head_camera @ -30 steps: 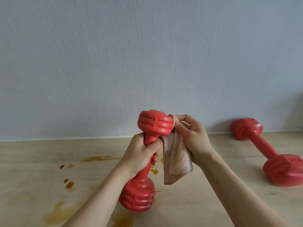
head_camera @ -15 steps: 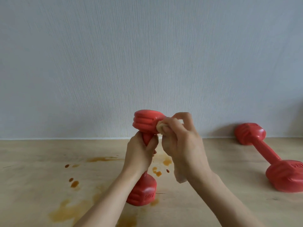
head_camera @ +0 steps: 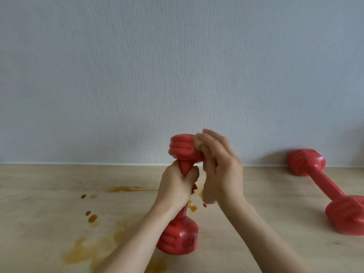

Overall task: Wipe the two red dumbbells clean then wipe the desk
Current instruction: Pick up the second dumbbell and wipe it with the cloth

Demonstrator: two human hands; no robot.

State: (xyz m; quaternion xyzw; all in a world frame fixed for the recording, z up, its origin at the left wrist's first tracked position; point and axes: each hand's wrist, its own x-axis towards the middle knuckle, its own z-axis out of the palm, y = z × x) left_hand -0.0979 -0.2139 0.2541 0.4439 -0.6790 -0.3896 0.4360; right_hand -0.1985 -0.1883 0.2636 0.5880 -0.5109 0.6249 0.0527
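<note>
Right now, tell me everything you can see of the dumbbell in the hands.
The held dumbbell is glossy red, plastic-looking, with ribbed heads. It stands nearly upright; whether its lower head touches the stained desk is unclear. The left hand grips its handle. The right hand presses a tan cloth, mostly hidden, against its upper head.

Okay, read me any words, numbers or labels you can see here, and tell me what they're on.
Held dumbbell, lower head: raised marking, too blurred to read.
Resting dumbbell, near head: raised marking at the frame edge, too blurred to read.
Desk, wall: no text.
</note>
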